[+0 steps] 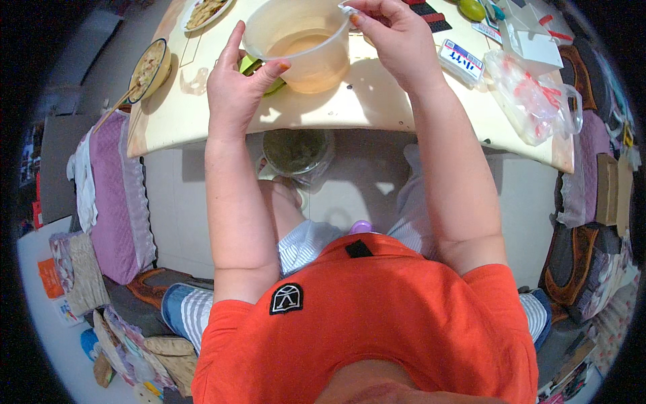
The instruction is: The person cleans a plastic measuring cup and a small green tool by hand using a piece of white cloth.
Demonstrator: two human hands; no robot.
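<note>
Showing approx. 12 o'clock, clear tub [313,57] is cupped by L hand [235,94], fingers spread wide; white scrap [348,9] is pinched by R hand [400,47].

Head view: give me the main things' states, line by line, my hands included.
Translucent round plastic tub: uncovered, apparently part-filled with amber liquid
Yellow round dark-rimmed bowl: uncovered, holding pale food
White round plate: holding brownish food
Clear plastic bag with red print: crumpled
Left hand: spread, against tub
Right hand: pinching a small white thing at tub's rim
</note>
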